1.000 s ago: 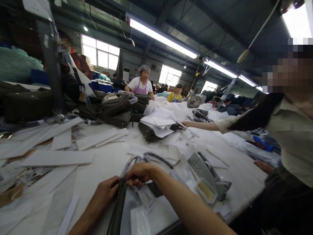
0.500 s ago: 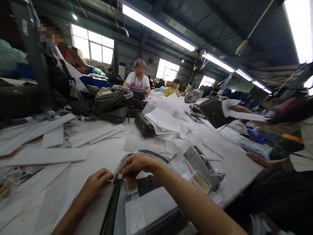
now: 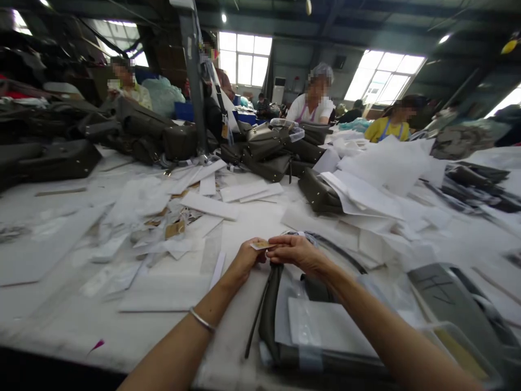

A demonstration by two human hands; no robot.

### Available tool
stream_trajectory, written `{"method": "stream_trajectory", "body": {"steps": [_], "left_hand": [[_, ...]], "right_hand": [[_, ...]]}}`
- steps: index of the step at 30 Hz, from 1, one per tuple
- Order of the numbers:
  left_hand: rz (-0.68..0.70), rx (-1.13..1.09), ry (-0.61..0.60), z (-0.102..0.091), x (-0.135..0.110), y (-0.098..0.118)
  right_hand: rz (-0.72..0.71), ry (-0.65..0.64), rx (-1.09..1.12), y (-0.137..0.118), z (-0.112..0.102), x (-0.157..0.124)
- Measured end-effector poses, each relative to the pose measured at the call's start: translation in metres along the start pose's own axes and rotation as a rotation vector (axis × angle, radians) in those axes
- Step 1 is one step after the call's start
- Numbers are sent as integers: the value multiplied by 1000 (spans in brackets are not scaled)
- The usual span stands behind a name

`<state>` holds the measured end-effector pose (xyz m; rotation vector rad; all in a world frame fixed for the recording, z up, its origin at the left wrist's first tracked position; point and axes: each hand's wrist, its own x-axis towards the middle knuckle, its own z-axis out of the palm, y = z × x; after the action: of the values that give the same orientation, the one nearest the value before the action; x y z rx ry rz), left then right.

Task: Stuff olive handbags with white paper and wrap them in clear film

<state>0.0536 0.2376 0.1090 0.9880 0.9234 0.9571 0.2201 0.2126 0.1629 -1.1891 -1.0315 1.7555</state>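
A handbag (image 3: 268, 326) in dark olive lies on the table in front of me, with white paper (image 3: 325, 323) and clear plastic over its side. Its long dark handle (image 3: 342, 250) arches behind my right hand (image 3: 299, 254). Beyond the bag's upper left corner, both hands meet at a small tan-and-white hang tag (image 3: 261, 245). My left hand (image 3: 249, 258), with a silver bangle on the wrist, is closed on the tag's left side. The right fingers pinch at its other edge; their tips are partly blurred. A thin dark strap (image 3: 257, 315) hangs down along the bag's left side.
At the right stand a grey tape dispenser (image 3: 451, 298) and a clear plastic box (image 3: 468, 353) with yellowish contents. White boards (image 3: 209, 206) and loose tags (image 3: 175, 229) lie left. Olive bags (image 3: 264, 149) are heaped behind, beside white paper sheets (image 3: 378, 168). Several people work beyond.
My view has swung left. The tag, earlier hanging below my right hand, is now raised between both hands. My left hand has come in to meet the right.
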Motion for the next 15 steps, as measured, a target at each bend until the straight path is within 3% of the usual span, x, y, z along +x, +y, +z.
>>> {"method": "stream_trajectory", "body": {"steps": [3, 8, 15], "left_hand": [[-6, -15, 9, 0, 1, -2], [-65, -48, 13, -2, 4, -4], [-114, -43, -19, -3, 5, -7]], "right_hand": [[-36, 99, -155, 5, 1, 9], [-100, 101, -214, 7, 1, 13], [-227, 263, -388, 4, 2, 22]]}}
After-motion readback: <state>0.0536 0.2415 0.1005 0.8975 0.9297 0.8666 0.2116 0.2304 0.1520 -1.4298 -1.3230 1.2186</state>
